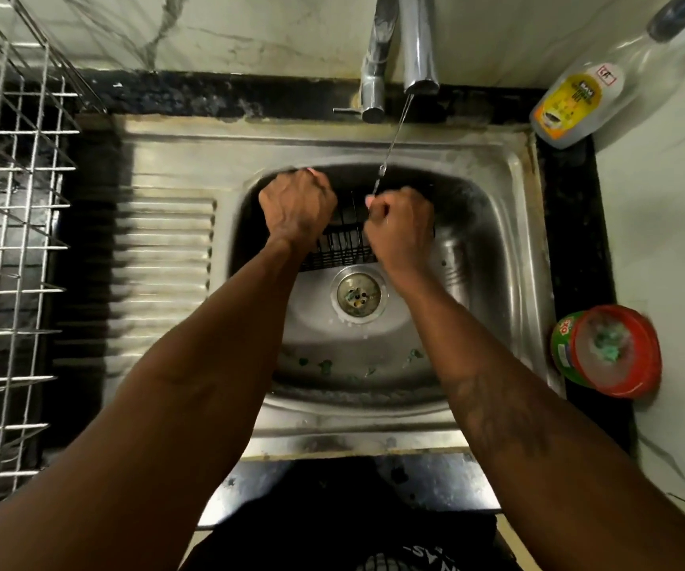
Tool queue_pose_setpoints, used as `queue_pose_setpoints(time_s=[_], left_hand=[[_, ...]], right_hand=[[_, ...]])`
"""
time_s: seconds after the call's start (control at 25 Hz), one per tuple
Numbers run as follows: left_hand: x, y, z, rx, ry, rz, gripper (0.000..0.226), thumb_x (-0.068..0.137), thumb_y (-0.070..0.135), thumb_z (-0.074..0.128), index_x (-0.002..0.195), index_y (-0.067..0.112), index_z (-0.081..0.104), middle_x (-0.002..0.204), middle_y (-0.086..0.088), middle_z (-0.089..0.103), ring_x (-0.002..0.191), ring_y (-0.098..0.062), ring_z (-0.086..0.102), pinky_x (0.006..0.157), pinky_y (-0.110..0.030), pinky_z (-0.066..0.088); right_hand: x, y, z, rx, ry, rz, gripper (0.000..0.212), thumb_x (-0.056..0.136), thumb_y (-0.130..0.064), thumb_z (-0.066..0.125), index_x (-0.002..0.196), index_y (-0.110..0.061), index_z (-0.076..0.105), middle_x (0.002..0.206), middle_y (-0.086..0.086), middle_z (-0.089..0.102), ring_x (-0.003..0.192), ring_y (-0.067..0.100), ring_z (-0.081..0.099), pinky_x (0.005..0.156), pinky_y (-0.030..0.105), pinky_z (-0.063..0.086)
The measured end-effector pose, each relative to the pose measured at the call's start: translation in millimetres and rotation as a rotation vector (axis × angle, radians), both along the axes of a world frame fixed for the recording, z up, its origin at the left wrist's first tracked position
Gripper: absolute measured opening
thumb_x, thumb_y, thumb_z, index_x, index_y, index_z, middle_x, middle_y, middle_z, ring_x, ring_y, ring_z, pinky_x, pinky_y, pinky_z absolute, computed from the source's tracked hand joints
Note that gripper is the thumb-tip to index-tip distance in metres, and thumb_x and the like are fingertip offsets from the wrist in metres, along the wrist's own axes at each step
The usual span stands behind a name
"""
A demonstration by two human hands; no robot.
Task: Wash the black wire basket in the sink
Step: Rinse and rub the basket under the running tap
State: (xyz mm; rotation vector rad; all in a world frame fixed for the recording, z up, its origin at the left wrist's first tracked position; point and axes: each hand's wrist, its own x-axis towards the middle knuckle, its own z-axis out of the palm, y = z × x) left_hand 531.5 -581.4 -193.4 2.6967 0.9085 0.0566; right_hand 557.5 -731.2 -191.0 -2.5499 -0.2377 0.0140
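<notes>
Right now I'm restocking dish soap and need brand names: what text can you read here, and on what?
Red round tub with green label, on the counter right of the steel sink: "Exo", turned sideways.
Clear plastic bottle with yellow label: print too blurred to read.
Black shirt: white letters, cut off, unreadable.

Our two hands hold the basket under the running tap.

We grip the black wire basket (342, 241) with our left hand (297, 206) and right hand (400, 224), both closed on its upper rim, above the round drain (358, 297) of the stainless steel sink (497, 191). A thin stream runs from the chrome tap (419, 47) between our hands. A yellow-labelled clear soap bottle (579, 96) and a red round tub (610, 350) stand on the dark tabletop (571, 241) to our right; a white wire rack (7, 241) stands to our left.
</notes>
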Motion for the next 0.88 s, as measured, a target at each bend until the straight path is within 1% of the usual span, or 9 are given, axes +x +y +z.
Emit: queue_pose_setpoints(time_s=[0.04, 0.12, 0.24, 0.36, 0.44, 0.52, 0.64, 0.76, 0.88], left_hand=[[0, -1, -1, 0.012, 0.001, -0.006, 0.052, 0.101, 0.034, 0.028, 0.061, 0.011, 0.051, 0.063, -0.005, 0.059, 0.056, -0.023, 0.056, 0.057, -0.030, 0.036], [-2, -4, -3, 0.013, 0.005, -0.014, 0.054, 0.101, 0.034, 0.027, 0.058, 0.011, 0.050, 0.060, -0.005, 0.059, 0.056, -0.025, 0.059, 0.057, -0.030, 0.040], [-5, -6, -4, -0.001, 0.024, 0.030, 0.055, 0.100, 0.034, 0.027, 0.059, 0.011, 0.055, 0.063, -0.007, 0.062, 0.059, -0.029, 0.060, 0.062, -0.032, 0.047], [-4, -5, -3, 0.000, 0.021, 0.006, 0.057, 0.101, 0.035, 0.026, 0.054, 0.010, 0.047, 0.058, -0.004, 0.057, 0.054, -0.024, 0.056, 0.059, -0.031, 0.045], [-8, -6, -4, 0.010, 0.015, -0.024, 0.058, 0.102, 0.035, 0.025, 0.051, 0.012, 0.043, 0.052, -0.002, 0.051, 0.049, -0.021, 0.052, 0.056, -0.030, 0.041], [-10, -7, -6, -0.002, 0.009, -0.032, 0.059, 0.103, 0.036, 0.025, 0.052, 0.013, 0.044, 0.050, 0.000, 0.048, 0.047, -0.018, 0.050, 0.055, -0.029, 0.040], [-8, -7, -5, -0.003, 0.025, -0.012, 0.060, 0.103, 0.037, 0.025, 0.052, 0.013, 0.048, 0.052, -0.002, 0.054, 0.048, -0.019, 0.052, 0.055, -0.030, 0.044], [-7, -7, -4, 0.008, 0.028, -0.027, 0.061, 0.103, 0.036, 0.025, 0.053, 0.014, 0.051, 0.050, 0.000, 0.052, 0.046, -0.018, 0.051, 0.053, -0.029, 0.040], [-9, -9, -3, 0.022, 0.022, -0.031, 0.060, 0.103, 0.035, 0.025, 0.053, 0.014, 0.050, 0.049, 0.001, 0.048, 0.047, -0.017, 0.051, 0.054, -0.029, 0.035]], right_hand=[[-13, -10, -6, 0.024, 0.006, -0.002, 0.019, 0.095, -0.025, 0.066, 0.083, -0.012, 0.075, 0.082, 0.004, 0.067, 0.070, 0.014, 0.055, 0.059, 0.028, 0.041], [-19, -17, -9, 0.059, 0.024, -0.016, 0.021, 0.095, -0.028, 0.067, 0.083, -0.012, 0.075, 0.078, 0.005, 0.068, 0.069, 0.017, 0.061, 0.060, 0.029, 0.045], [9, 3, 3, -0.069, 0.108, -0.014, 0.016, 0.087, -0.023, 0.073, 0.076, -0.011, 0.073, 0.074, 0.006, 0.071, 0.067, 0.019, 0.066, 0.057, 0.028, 0.049], [-2, -12, 1, -0.079, 0.094, 0.027, 0.022, 0.091, -0.023, 0.068, 0.072, -0.014, 0.069, 0.070, 0.005, 0.067, 0.060, 0.016, 0.057, 0.056, 0.024, 0.036], [-23, -30, -7, -0.016, 0.073, 0.050, 0.024, 0.094, -0.024, 0.063, 0.074, -0.013, 0.070, 0.071, 0.007, 0.066, 0.061, 0.017, 0.055, 0.059, 0.024, 0.033], [-4, -28, -6, 0.025, 0.033, -0.015, 0.023, 0.094, -0.024, 0.063, 0.075, -0.013, 0.069, 0.074, 0.005, 0.064, 0.065, 0.016, 0.053, 0.059, 0.025, 0.034], [39, -20, 7, -0.052, 0.039, -0.039, 0.024, 0.096, -0.025, 0.063, 0.078, -0.012, 0.072, 0.074, 0.005, 0.068, 0.065, 0.014, 0.056, 0.051, 0.019, 0.027], [9, -33, -1, -0.123, -0.017, 0.051, 0.016, 0.096, -0.021, 0.063, 0.089, -0.014, 0.076, 0.080, 0.005, 0.070, 0.067, 0.015, 0.059, 0.056, 0.023, 0.034], [-17, -29, -2, -0.130, 0.009, 0.021, 0.017, 0.092, -0.023, 0.064, 0.082, -0.013, 0.072, 0.081, 0.005, 0.066, 0.067, 0.020, 0.059, 0.058, 0.025, 0.032]])
